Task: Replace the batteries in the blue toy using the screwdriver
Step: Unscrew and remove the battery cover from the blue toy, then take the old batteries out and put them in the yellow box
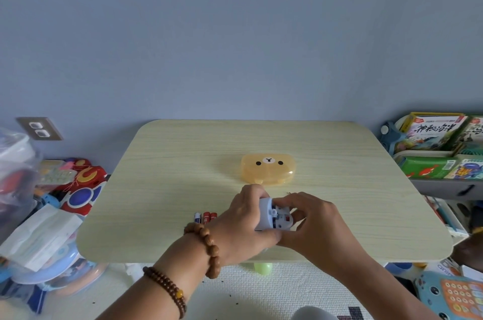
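Over the pale wooden table (183, 163), blue toy (271, 217) clasped between left hand (243, 225) and right hand (313, 225), both grips grasping it.

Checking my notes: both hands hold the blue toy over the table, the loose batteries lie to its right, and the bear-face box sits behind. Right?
Not quite. The head view shows the batteries lying left of the blue toy, beside the left hand, not to its right. The rest holds: the right hand also grips the toy, and the bear-face box sits behind.

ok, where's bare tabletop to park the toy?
Free: the far strip behind the bear box, and the left half beyond the batteries. Crowded: front centre, where left hand and right hand hold the blue toy.
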`<state>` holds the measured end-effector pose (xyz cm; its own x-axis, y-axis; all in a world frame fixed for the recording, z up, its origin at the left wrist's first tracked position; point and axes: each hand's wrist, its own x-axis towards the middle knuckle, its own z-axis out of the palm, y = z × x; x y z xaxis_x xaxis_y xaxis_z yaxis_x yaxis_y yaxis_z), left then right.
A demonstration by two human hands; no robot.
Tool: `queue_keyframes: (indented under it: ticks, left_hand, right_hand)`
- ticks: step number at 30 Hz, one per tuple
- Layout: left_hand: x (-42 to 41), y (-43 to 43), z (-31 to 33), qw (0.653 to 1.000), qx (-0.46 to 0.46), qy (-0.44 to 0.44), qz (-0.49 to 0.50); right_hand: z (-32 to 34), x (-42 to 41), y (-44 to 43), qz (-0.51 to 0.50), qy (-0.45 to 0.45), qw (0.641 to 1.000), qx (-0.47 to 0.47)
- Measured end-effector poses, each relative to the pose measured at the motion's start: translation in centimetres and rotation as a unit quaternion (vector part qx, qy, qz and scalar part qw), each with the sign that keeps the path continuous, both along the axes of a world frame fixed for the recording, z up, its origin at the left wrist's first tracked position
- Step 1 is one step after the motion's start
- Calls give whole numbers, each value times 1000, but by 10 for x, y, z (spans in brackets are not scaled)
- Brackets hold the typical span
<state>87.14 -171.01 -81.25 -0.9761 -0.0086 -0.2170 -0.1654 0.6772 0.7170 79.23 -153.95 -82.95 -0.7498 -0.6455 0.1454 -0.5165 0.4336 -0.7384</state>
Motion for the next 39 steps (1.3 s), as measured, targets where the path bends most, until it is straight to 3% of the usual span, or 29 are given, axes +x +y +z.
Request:
queue_keyframes:
  ticks: [4,6,8,13,20,39]
  left_hand:
    - [1,-5,10,991,-66,105,43]
    - [0,-15,20,970,-115,185,109]
    - [3,-33,32,940,-183,199,207]
    - [29,-95,33,881,-314,14,355]
    - [33,-112,8,867,-289,-115,390]
    - [34,-113,-3,852,-305,-178,385]
  right_hand:
    - [-2,0,1,-17,-15,1000,-1]
    - [-3,0,1,-25,-20,999,5]
    - [-1,2,0,-27,-19,999,18]
    - [0,7,-3,-18,-15,999,25]
    - [1,7,-6,-4,-20,1000,22]
    - [2,9,-6,-2,-30,999,22]
